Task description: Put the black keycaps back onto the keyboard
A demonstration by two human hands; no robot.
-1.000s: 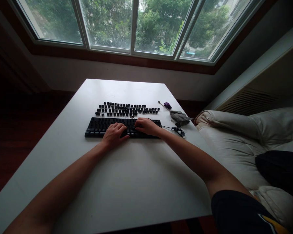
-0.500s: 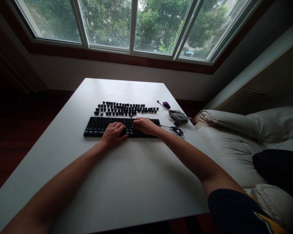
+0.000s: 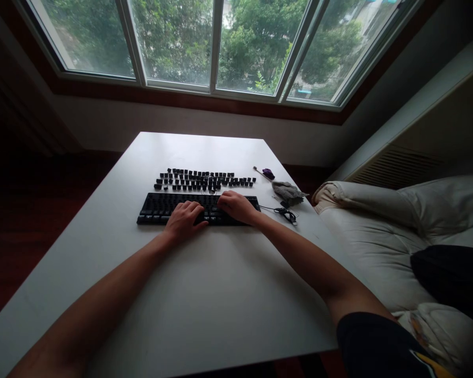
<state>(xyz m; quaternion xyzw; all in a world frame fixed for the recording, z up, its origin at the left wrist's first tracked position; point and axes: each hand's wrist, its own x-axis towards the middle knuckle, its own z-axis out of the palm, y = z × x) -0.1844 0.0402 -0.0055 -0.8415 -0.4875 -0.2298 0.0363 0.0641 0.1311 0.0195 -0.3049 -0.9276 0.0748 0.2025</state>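
Note:
A black keyboard (image 3: 157,208) lies on the white table (image 3: 216,289), its long side facing me. My left hand (image 3: 184,217) rests on its near middle, fingers stretched forward and thumb out to the right. Just right of it, my right hand (image 3: 236,206) bends over the keyboard with its fingers drawn together and pointing down at the keys. Whatever those fingertips hold is hidden. Behind the keyboard stand several loose black keycaps (image 3: 201,181) in uneven rows.
Right of the keyboard lie its coiled cable (image 3: 286,214), a grey cloth (image 3: 287,191), a thin brush-like stick (image 3: 262,172) and a purple object (image 3: 268,172). A pale leather sofa (image 3: 362,236) borders the table's right side. Beyond the far edge is a window (image 3: 248,47).
The whole view has shifted slightly, so the table and keyboard sit a little lower. Both hands stay in nearly the same place on the keyboard.

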